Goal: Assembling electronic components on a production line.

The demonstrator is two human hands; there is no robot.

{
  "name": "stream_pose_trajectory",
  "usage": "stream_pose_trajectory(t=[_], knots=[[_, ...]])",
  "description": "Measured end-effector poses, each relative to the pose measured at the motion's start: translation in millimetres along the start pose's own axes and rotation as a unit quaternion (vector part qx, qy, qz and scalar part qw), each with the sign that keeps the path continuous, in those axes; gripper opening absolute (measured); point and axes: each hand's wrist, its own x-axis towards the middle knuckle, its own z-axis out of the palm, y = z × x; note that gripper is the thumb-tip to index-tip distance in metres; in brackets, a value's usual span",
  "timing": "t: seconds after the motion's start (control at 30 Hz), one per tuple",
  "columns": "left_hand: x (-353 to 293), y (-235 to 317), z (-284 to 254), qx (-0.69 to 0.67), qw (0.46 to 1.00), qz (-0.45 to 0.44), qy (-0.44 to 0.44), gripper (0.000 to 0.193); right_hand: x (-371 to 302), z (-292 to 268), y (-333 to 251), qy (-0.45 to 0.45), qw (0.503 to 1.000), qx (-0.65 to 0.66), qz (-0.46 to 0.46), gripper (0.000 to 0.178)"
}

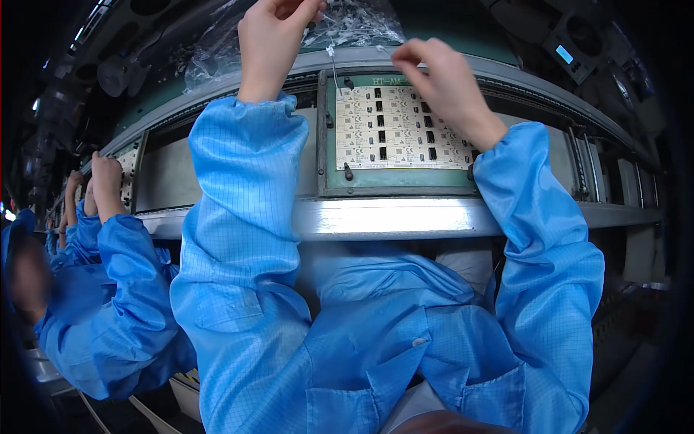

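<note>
Circuit-board panel [405, 127], right of upper centre; right hand [450, 85] over it, thumb and forefinger nearly meeting, contents unclear; low wrist might knock black components [382, 136]; white wire [335, 71], upper centre; left hand [271, 40], top edge, fingers bunched, contents unclear.

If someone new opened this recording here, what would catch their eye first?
Probably the pale panel dotted with black parts, lying on a green plate at upper centre. The person's shiny blue sleeves rise on either side of it, the left hand up by crumpled clear plastic, the right hand over the panel's upper right. At the far left is a co-worker in similar blue.
</note>
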Motion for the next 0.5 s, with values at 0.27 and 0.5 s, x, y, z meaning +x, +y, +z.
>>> stream_pose_trajectory(t=[0.27,0.5], knots=[[3,7,-8,-0.047,0.999,0.012,0.015,0.009,-5,24,-1,-0.145,0.979,0.097,0.109,0.014],[25,-38,-23,-0.100,0.995,0.005,-0.006,0.011,0,23,4,-0.193,0.960,0.122,0.161,0.016]])
